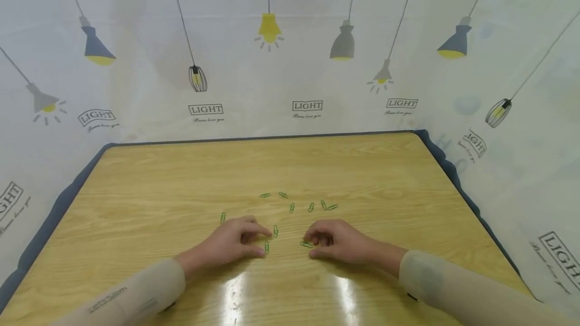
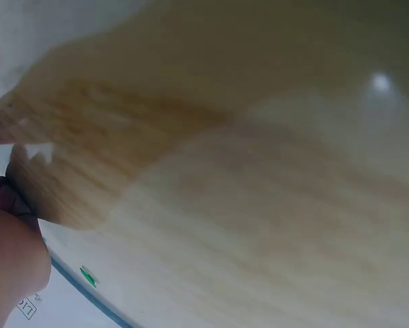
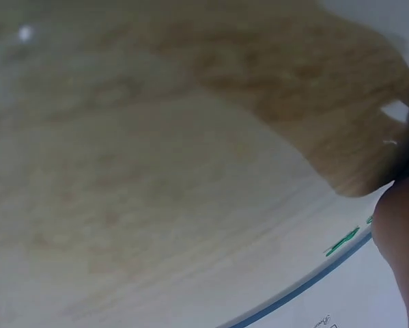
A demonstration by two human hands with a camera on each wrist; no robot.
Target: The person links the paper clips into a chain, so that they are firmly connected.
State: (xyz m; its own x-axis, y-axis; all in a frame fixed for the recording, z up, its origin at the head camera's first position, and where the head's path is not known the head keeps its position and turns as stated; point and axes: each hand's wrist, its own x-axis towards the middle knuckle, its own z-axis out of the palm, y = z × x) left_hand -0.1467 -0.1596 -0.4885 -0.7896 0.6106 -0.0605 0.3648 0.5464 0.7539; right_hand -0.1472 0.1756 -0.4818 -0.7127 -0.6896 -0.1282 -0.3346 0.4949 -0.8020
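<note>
Several green paper clips lie on the wooden table. My left hand is low over the tabletop, thumb and index finger spread apart. One paper clip is right at its thumb tip, and another paper clip is by the index fingertip. Opposite, my right hand has its fingers bent and the thumb apart from the index finger. A paper clip shows in that gap, close to the index fingertip. Both wrist views show mostly tabletop, with only part of each hand at the edge.
Beyond the hands lie more paper clips, among them a touching pair at the right and a single clip behind the left hand. A white cloth printed with lamps surrounds the table's far and side edges.
</note>
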